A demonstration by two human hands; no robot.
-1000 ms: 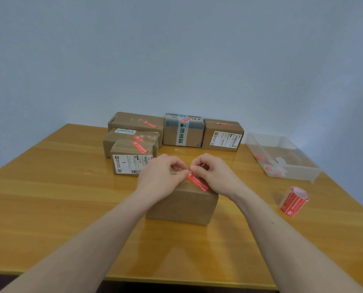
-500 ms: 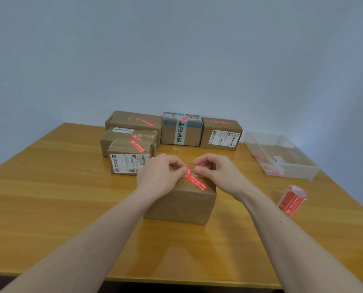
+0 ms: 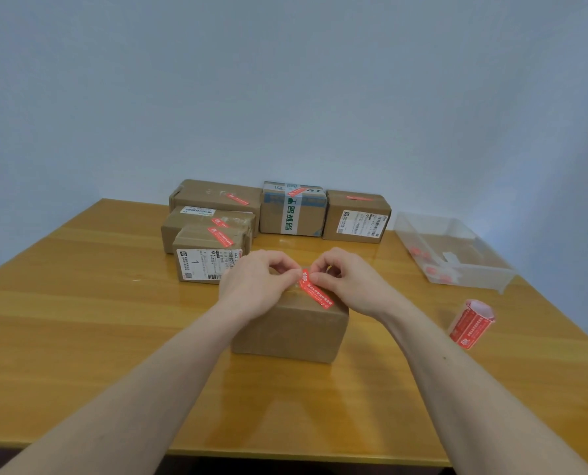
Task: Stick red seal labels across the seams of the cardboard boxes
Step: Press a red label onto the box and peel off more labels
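- Red seal label (image 3: 315,291): thin, limp, sticky; lies diagonally on near cardboard box (image 3: 291,329) top.
- Left hand (image 3: 256,286), right hand (image 3: 349,281) both pinch its far end.
- Judged best held by edges only.

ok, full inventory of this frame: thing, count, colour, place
near box: 1, brown, table centre, under both hands
red seal label: 1, red, diagonal on the near box top, far end pinched
sealed boxes: 5, brown, red labels on top, clustered at the far edge
label roll: 1, red, on the table right of the near box
clear bin: 1, transparent, far right, small red bits inside
table: 1, yellow-brown wood
wall: pale blue-grey, behind
left hand: 1, fingertips at the label's far end
right hand: 1, pinches the label's far end
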